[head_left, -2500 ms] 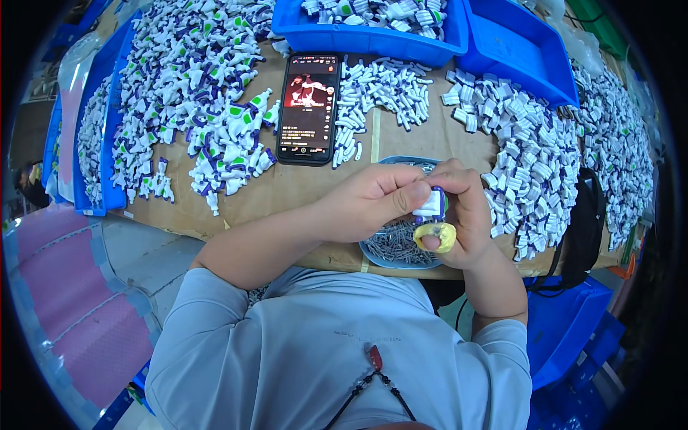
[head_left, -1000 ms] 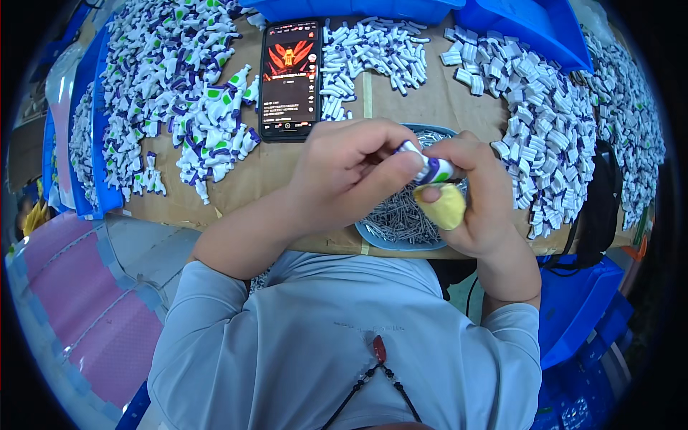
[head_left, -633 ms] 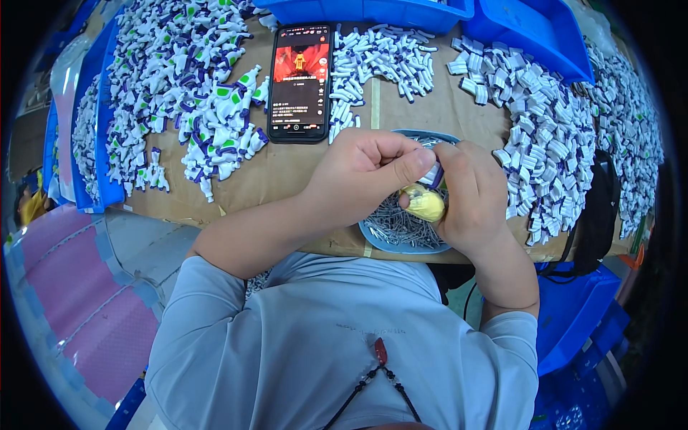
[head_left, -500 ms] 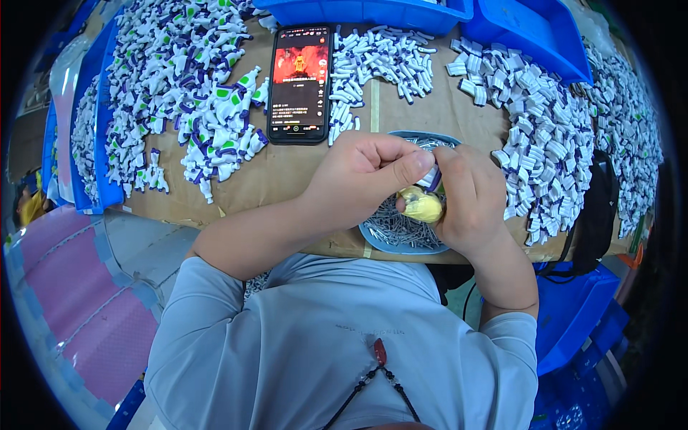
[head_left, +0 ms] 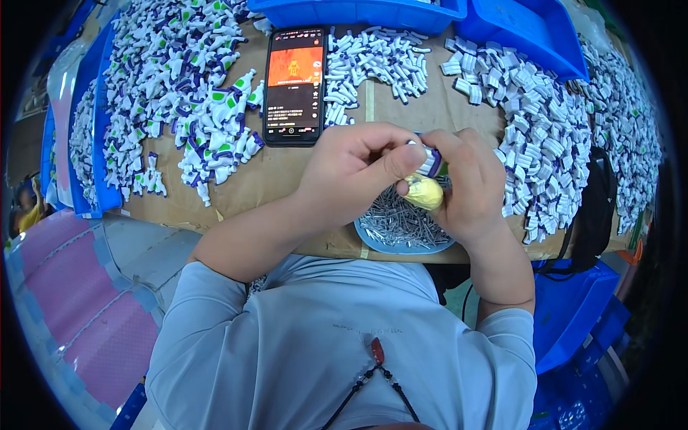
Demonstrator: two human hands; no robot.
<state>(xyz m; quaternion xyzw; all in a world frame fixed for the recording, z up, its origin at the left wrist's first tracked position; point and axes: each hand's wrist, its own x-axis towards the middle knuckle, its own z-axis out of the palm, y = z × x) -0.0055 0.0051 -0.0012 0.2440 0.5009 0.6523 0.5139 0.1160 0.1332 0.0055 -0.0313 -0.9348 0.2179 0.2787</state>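
My left hand (head_left: 358,168) and my right hand (head_left: 469,183) meet above a light blue bowl (head_left: 408,249) at the table's near edge. Between their pinching fingers is a small white-and-purple plastic piece (head_left: 430,161), with a bit of green beside it. Fingers hide most of its shape. Just below it, against my right hand, shows a smooth yellow wrap (head_left: 424,192), seemingly around a finger. Thin silvery metal pins or screws (head_left: 401,223) fill the bowl.
A lit phone (head_left: 295,86) lies beyond my left hand. White, purple and green figure parts (head_left: 215,122) heap at left, small tubular pieces (head_left: 383,61) behind the bowl, and ribbed white pieces (head_left: 545,143) at right. Blue bins (head_left: 527,32) stand along the back.
The white-and-purple piece now shows more between my fingers, and the yellow wrap has tilted slightly upward. Both hands keep their grip. The phone's picture has changed.
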